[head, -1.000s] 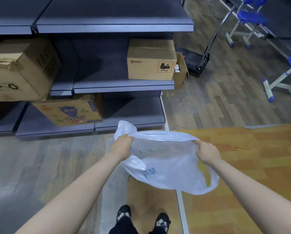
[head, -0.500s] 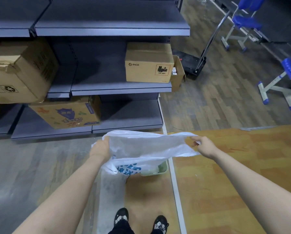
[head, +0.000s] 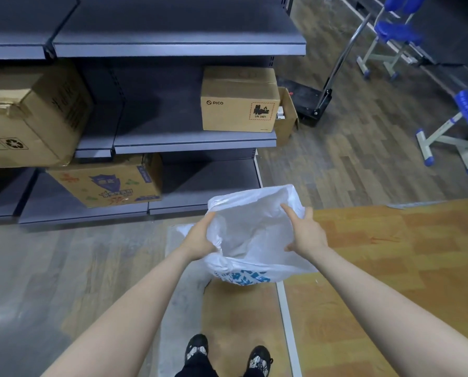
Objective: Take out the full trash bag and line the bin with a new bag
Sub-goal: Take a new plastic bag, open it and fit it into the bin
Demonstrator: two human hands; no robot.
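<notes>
A white plastic bag (head: 254,240) with blue print hangs open in front of me, low over the floor. My left hand (head: 200,238) grips the left edge of its mouth. My right hand (head: 306,235) lies against the right side of the mouth, its fingers stretched forward onto the plastic. The bag covers whatever stands below it, so no bin shows.
Grey metal shelves (head: 194,142) stand ahead, holding cardboard boxes, among them a PICO box (head: 238,102). A black hand truck (head: 314,102) and blue-seated chairs (head: 466,118) are at the right. My shoes (head: 227,355) stand on a brown mat.
The hands have come closer together and the bag's mouth now gapes open. The right hand went from pinching the stretched edge to lying flat on it. The pale bin rim seen before is covered.
</notes>
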